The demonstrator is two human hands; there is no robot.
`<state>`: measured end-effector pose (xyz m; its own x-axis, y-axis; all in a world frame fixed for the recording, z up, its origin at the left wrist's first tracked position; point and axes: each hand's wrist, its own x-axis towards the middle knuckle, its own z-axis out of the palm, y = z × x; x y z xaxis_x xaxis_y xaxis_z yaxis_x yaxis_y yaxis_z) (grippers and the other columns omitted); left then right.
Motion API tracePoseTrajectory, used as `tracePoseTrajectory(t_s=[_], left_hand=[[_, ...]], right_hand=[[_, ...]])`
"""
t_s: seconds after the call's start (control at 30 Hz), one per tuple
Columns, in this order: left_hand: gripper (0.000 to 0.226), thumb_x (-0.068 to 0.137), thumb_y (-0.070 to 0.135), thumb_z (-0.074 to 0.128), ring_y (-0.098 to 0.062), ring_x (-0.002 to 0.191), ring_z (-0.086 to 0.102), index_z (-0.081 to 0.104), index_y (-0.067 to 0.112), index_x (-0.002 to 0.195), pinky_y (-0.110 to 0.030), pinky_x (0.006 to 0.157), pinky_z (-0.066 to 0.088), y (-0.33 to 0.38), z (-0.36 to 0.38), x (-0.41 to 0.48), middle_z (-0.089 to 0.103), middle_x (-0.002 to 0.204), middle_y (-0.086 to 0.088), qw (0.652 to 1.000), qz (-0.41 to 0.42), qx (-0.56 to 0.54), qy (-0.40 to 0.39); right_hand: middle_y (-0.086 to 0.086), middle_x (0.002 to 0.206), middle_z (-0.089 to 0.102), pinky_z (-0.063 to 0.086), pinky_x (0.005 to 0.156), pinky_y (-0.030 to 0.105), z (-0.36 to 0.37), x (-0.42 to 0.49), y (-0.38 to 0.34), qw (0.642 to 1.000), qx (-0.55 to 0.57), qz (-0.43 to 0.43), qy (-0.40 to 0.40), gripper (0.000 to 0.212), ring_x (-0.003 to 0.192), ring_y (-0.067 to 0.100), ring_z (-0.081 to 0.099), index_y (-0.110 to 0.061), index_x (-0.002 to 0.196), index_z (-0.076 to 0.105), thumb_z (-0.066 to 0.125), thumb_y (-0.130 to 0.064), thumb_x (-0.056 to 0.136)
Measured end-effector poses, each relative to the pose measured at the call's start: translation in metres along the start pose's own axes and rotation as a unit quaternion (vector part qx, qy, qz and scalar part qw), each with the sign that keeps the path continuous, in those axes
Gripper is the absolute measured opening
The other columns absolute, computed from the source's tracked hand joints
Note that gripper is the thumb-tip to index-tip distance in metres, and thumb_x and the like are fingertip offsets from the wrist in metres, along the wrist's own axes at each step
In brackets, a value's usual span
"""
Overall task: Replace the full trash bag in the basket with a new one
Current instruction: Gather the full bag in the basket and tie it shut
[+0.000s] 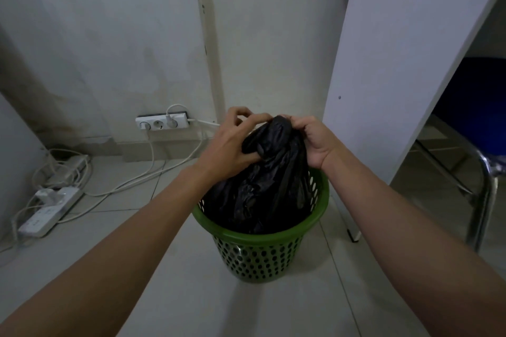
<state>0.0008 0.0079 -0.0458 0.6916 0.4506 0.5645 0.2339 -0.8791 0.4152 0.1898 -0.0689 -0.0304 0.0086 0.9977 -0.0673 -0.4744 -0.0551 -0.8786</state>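
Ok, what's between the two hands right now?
The bunched top of the black trash bag, gripped by the left hand and the right hand, in the head view.

Both my arms reach forward, my left hand and right hand close together, fingers curled and gripping.

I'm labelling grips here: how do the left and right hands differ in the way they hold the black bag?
The left hand shows its back and spreads wide, thumb dug lower into the black bag. The right hand shows its palm side and pinches only near the top. Both grip the gathered neck above the green basket.
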Motion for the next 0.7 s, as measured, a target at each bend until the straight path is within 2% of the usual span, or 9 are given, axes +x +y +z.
tracePoseTrajectory(t_s=[0.1, 0.13, 0.17, 0.23, 0.3, 0.4, 0.5, 0.6, 0.7], left_hand=[[0.04, 0.086, 0.015, 0.064, -0.025, 0.097, 0.057, 0.062, 0.024, 0.125, -0.034, 0.091, 0.05, 0.01, -0.003, 0.01, 0.057, 0.113, -0.014, 0.994, -0.034, -0.09, 0.056], [0.032, 0.086, 0.008, 0.061, -0.022, 0.093, 0.062, 0.066, 0.022, 0.115, -0.035, 0.087, 0.052, 0.016, -0.005, 0.015, 0.064, 0.106, -0.014, 0.984, -0.066, -0.149, 0.077], [0.028, 0.088, 0.0, 0.057, -0.015, 0.087, 0.065, 0.067, 0.019, 0.106, -0.033, 0.08, 0.055, 0.024, -0.007, 0.019, 0.068, 0.098, -0.011, 0.962, -0.12, -0.226, 0.101], [0.025, 0.096, -0.004, 0.048, -0.009, 0.075, 0.067, 0.067, 0.013, 0.099, -0.024, 0.065, 0.056, 0.037, -0.013, 0.024, 0.069, 0.091, -0.007, 0.877, -0.238, -0.402, 0.116], [0.026, 0.101, 0.005, 0.041, -0.011, 0.077, 0.067, 0.066, 0.011, 0.094, -0.023, 0.064, 0.055, 0.036, -0.016, 0.023, 0.072, 0.09, -0.004, 0.801, -0.297, -0.51, 0.096], [0.031, 0.105, 0.014, 0.037, -0.013, 0.08, 0.063, 0.062, 0.015, 0.086, -0.025, 0.077, 0.051, 0.017, -0.019, 0.009, 0.072, 0.079, 0.002, 0.728, -0.356, -0.573, 0.121], [0.037, 0.103, 0.013, 0.038, -0.014, 0.074, 0.059, 0.059, 0.019, 0.073, -0.026, 0.071, 0.05, 0.0, -0.021, -0.005, 0.064, 0.072, 0.002, 0.712, -0.379, -0.575, 0.139], [0.053, 0.105, 0.014, 0.033, -0.011, 0.058, 0.065, 0.064, 0.02, 0.063, -0.027, 0.066, 0.056, -0.008, -0.022, -0.019, 0.065, 0.059, 0.004, 0.709, -0.383, -0.573, 0.147], [0.029, 0.105, 0.012, 0.036, -0.018, 0.055, 0.062, 0.05, 0.015, 0.079, -0.036, 0.064, 0.058, -0.026, -0.021, -0.03, 0.058, 0.066, -0.004, 0.667, -0.437, -0.569, 0.202]], right_hand=[[0.023, 0.116, 0.053, 0.048, 0.099, 0.049, 0.005, 0.003, -0.005, 1.0, -0.026, 0.002, 0.014, 0.065, 0.097, 0.034, 0.059, -0.007, 0.124, 0.051, 0.074, -0.009, 0.064], [0.023, 0.113, 0.055, 0.052, 0.095, 0.047, 0.007, 0.005, -0.005, 0.999, -0.05, -0.003, 0.014, 0.069, 0.094, 0.032, 0.06, -0.009, 0.126, 0.049, 0.08, -0.009, 0.064], [0.022, 0.105, 0.059, 0.057, 0.084, 0.042, 0.012, 0.006, -0.005, 0.995, -0.09, -0.016, 0.027, 0.062, 0.086, 0.029, 0.063, -0.009, 0.124, 0.049, 0.081, -0.01, 0.071], [0.017, 0.09, 0.066, 0.056, 0.063, 0.033, 0.022, 0.004, -0.005, 0.973, -0.215, -0.048, 0.067, 0.031, 0.069, 0.023, 0.065, -0.011, 0.113, 0.047, 0.069, -0.012, 0.091], [0.017, 0.09, 0.071, 0.054, 0.064, 0.037, 0.029, 0.0, -0.009, 0.932, -0.339, -0.1, 0.079, 0.022, 0.071, 0.027, 0.068, -0.013, 0.107, 0.047, 0.063, -0.023, 0.097], [0.005, 0.092, 0.059, 0.044, 0.076, 0.037, 0.026, -0.007, -0.013, 0.892, -0.431, -0.118, 0.07, 0.019, 0.082, 0.018, 0.056, -0.016, 0.103, 0.047, 0.044, -0.034, 0.097], [0.001, 0.096, 0.058, 0.042, 0.082, 0.037, 0.007, -0.009, -0.006, 0.855, -0.501, -0.103, 0.091, 0.017, 0.089, 0.017, 0.052, -0.021, 0.103, 0.05, 0.033, -0.025, 0.1], [0.002, 0.103, 0.065, 0.047, 0.088, 0.041, -0.011, -0.013, 0.0, 0.797, -0.589, -0.105, 0.084, 0.02, 0.097, 0.022, 0.06, -0.02, 0.106, 0.059, 0.039, -0.016, 0.103], [0.005, 0.098, 0.071, 0.052, 0.083, 0.04, -0.028, -0.019, 0.007, 0.733, -0.669, -0.105, 0.068, 0.019, 0.089, 0.024, 0.065, -0.016, 0.105, 0.07, 0.053, -0.022, 0.103]])
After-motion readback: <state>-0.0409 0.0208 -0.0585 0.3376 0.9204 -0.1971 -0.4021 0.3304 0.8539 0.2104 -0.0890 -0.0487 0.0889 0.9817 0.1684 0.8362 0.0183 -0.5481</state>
